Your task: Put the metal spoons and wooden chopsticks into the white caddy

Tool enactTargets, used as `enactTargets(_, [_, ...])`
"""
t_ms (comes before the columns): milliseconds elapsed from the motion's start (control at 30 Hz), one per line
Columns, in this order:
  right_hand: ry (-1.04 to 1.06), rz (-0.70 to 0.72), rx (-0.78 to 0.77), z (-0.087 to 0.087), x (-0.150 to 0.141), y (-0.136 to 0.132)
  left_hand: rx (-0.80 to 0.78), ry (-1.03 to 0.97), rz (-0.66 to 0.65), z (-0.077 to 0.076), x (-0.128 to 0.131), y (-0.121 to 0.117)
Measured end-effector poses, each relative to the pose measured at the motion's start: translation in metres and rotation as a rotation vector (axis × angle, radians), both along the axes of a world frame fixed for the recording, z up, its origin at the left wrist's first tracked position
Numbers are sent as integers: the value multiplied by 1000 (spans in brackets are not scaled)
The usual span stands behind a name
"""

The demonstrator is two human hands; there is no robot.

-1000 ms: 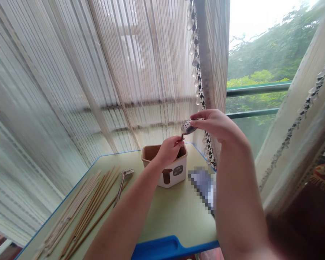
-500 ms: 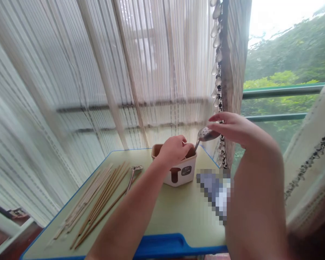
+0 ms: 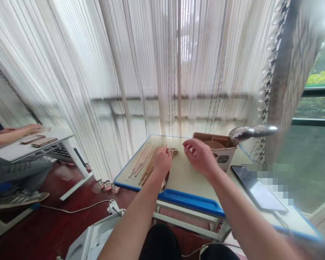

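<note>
My left hand (image 3: pixel 163 161) is closed over a shiny metal utensil (image 3: pixel 165 180) on the table. The utensil's far end shows past my fingers, but its kind is hidden. Just left of that hand lie brown chopsticks (image 3: pixel 148 172) and a row of paler, wrapped chopsticks (image 3: pixel 141 161). My right hand (image 3: pixel 197 154) hovers left of the utensil box, fingers loosely curved and apart, holding nothing I can see. The white box with brown compartments (image 3: pixel 224 157) holds a perforated metal spoon (image 3: pixel 241 134) and another metal spoon (image 3: pixel 265 130), both leaning out to the right.
A dark-screened tablet (image 3: pixel 256 187) lies right of the box on the blue-edged table (image 3: pixel 191 180). Sheer curtains (image 3: pixel 157 72) hang behind. At left, another person's arm (image 3: pixel 13 135) rests over a white table (image 3: pixel 13 150). A white bin-like container (image 3: pixel 94 234) stands below.
The view has swung left. My right hand has left the spoon, which now leans in the box, and come to the box's left. My left hand has moved from the box to the metal utensil.
</note>
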State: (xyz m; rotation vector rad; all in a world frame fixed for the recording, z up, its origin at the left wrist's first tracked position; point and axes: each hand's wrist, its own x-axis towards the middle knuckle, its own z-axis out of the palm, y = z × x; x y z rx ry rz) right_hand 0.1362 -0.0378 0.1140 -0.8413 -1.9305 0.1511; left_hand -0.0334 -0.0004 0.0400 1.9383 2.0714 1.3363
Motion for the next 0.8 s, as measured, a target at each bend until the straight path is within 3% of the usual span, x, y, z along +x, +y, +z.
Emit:
enactTargets(67, [100, -30, -146, -47, -25, 9, 26, -55, -18, -17, -5, -12])
enactTargets(133, [120, -81, -271, -83, -40, 17, 14, -79, -39, -26, -8, -20])
enactTargets(233, [124, -92, -330, -110, -44, 29, -71, -21, -68, -30, -7, -24])
enactTargets(533, [431, -255, -554, -124, -15, 55, -244, 335, 3, -30, 4, -30])
enactTargets(667, [584, -238, -628, -123, -13, 56, -247, 309, -9, -26, 4, -34])
enactTargets(800, [701, -180, -690, -117, -13, 55, -106, 224, -89, -25, 3, -34])
